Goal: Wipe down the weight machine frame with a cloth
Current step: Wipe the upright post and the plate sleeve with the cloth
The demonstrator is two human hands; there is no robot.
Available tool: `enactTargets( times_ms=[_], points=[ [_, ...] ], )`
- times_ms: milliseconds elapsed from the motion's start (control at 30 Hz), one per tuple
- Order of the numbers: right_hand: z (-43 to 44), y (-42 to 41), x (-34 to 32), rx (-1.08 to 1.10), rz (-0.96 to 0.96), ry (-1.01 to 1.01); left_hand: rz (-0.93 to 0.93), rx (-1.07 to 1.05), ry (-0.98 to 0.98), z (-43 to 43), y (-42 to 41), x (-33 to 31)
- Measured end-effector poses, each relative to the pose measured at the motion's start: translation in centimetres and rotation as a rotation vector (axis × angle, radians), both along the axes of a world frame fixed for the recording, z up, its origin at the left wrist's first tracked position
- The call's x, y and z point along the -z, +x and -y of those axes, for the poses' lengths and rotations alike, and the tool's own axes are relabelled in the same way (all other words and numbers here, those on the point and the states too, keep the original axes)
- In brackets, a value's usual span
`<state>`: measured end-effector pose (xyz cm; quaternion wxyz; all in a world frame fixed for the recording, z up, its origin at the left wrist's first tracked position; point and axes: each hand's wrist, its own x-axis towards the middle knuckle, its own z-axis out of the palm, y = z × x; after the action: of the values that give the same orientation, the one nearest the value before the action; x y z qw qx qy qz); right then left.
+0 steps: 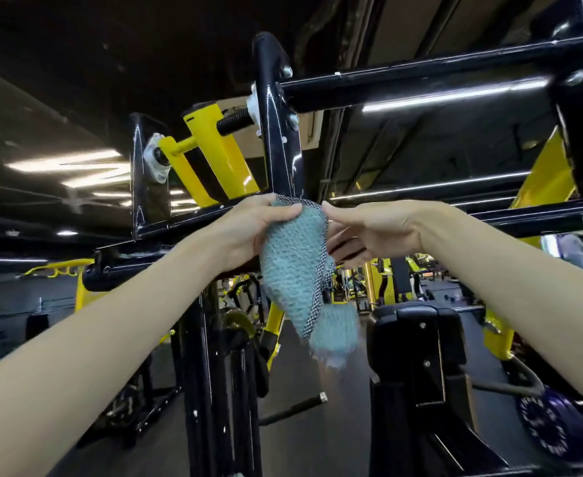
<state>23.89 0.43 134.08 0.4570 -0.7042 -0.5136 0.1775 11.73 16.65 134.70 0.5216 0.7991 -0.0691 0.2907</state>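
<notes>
Obs., left to right, all places referenced to the black upright (279, 139) of the weight machine frame (420, 87)

- Left of the upright: yellow lever arm (214, 149) on a threaded pivot; untouched.
- Left hand (252, 225): forearm raised and reaching forward to just below the foot of the upright. It is grasping the top of the cloth, thumb laid across the front and fingers wrapped behind. Judgement: this is the carrying grip and takes the cloth's weight.
- Cloth (293, 263): teal, with a checked hem. It is bunched at the top in the left hand's grip, directly in front of and below the upright, and the rest hangs free. The lower corner is blurred. It does not look pressed against the metal. Judgement: it is being regathered or refolded between strokes, not wiping.
- Right hand (369, 228): just right of the upright, forearm raised to match the left, palm turned inward. The thumb tip meets the hem and the fingers are loosely curled behind the cloth's edge. Cannot tell whether it pinches the hem or only touches it. Judgement: it is placed to take or spread the free edge.
- Further right of the upright: the crossbar runs outward. Below it sits a black padded block (417, 335)
</notes>
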Motion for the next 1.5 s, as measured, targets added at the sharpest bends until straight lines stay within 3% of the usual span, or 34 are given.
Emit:
enactTargets(
  times_ms=[133,333,533,733,900,1100,1267,1500],
  points=[
    [-0.8,-0.3,0.0,-0.046,-0.016,0.079,0.036,-0.041,0.025,0.2,1.0,0.0],
    [-2.0,0.0,0.4,-0.006,-0.202,0.323,0.065,-0.074,-0.095,-1.3,2.0,0.5],
    [-2.6,0.5,1.9,-0.063,-0.159,0.245,0.205,-0.110,-0.207,-1.7,2.6,0.7],
    [-2.9,0.7,1.5,-0.060,-0.248,0.469,0.200,-0.124,-0.218,-2.0,2.9,0.7],
    [-3.1,0.8,1.6,-0.059,-0.274,0.437,0.194,-0.100,-0.238,-2.3,3.3,0.9],
    [-4.1,0.7,1.8,0.156,-0.253,0.494,0.111,-0.002,-0.141,-1.7,3.2,1.1],
    [-3.9,1.6,1.7,0.159,-0.169,0.585,0.082,0.016,-0.054,-1.8,2.9,0.8],
    [-2.7,2.0,1.5,0.070,-0.002,0.462,0.094,-0.104,0.062,-2.4,2.8,0.7]
  ],
)
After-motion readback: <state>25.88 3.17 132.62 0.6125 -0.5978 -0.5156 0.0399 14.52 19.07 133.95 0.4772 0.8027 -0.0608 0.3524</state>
